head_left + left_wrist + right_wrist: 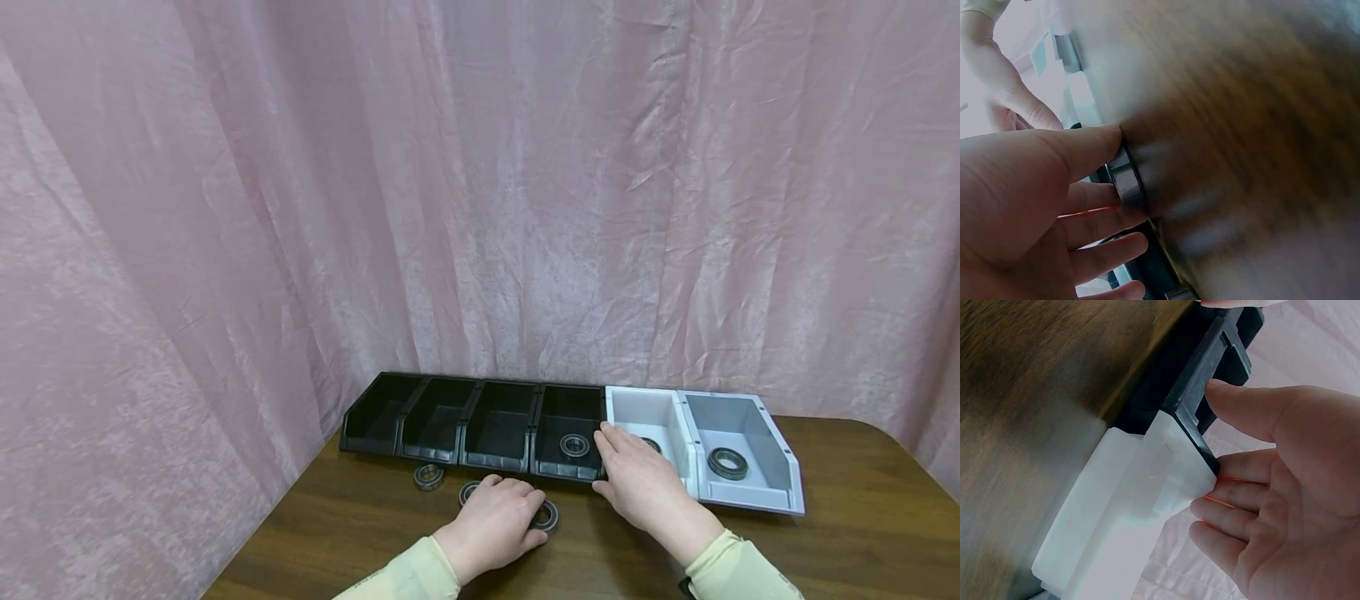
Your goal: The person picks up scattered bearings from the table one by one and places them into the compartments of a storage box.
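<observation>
My left hand (495, 525) is low over the table in front of the black bins, its thumb and fingers pinching a dark ring-shaped ball bearing (1127, 181) at the rim. In the head view this bearing (551, 518) shows just right of the fingers. Another bearing (466, 493) peeks out behind the same hand, partly covered. A third bearing (428, 477) lies farther left on the wood. My right hand (641, 479) is over the border of the rightmost black bin (551, 404) and the white bin (637, 400), fingers relaxed and holding nothing.
A row of black bins (498, 385) runs leftward, and a grey bin (780, 483) ends it at the right. Single bearings lie in the rightmost black bin, the white bin and the grey bin. Behind the wooden table (847, 533) hangs a pink curtain (525, 208).
</observation>
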Demonstrator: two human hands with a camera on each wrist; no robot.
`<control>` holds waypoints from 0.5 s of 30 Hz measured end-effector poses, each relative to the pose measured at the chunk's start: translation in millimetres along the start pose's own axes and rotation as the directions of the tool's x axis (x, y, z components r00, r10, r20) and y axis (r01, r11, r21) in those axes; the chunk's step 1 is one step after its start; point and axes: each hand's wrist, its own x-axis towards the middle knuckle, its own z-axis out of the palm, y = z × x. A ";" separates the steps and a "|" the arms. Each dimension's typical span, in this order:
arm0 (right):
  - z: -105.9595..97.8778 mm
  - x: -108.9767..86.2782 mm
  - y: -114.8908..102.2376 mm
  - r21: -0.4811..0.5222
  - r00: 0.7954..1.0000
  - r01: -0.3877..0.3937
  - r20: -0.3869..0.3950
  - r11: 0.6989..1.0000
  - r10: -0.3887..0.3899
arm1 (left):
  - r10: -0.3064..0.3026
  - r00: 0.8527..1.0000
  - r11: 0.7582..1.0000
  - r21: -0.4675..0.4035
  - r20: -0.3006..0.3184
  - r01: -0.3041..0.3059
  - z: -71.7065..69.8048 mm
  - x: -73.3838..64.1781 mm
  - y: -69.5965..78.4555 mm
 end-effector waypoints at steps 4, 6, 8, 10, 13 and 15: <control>1.4 0.0 0.1 -0.005 1.000 -0.002 -0.005 1.000 0.002 | -0.006 1.000 1.000 -0.005 0.010 0.006 0.6 0.5 0.1; 2.4 0.0 0.8 -0.011 1.000 0.000 -0.011 1.000 0.000 | -0.010 1.000 1.000 -0.010 0.018 0.011 0.9 0.8 0.0; 3.0 0.0 1.4 -0.014 1.000 0.000 -0.013 1.000 -0.001 | -0.013 1.000 1.000 -0.010 0.023 0.013 0.9 1.0 -0.1; 3.0 -0.1 1.3 -0.011 1.000 -0.001 -0.009 1.000 0.001 | -0.012 1.000 1.000 -0.008 0.022 0.012 0.5 1.2 0.1; 2.1 -0.1 0.3 -0.003 1.000 -0.005 -0.004 1.000 0.005 | -0.008 1.000 1.000 0.001 0.014 0.008 0.2 1.4 -0.1; 1.6 0.1 -0.4 0.000 1.000 -0.004 -0.002 1.000 0.004 | -0.004 1.000 1.000 0.009 0.009 0.004 -0.6 1.1 -0.2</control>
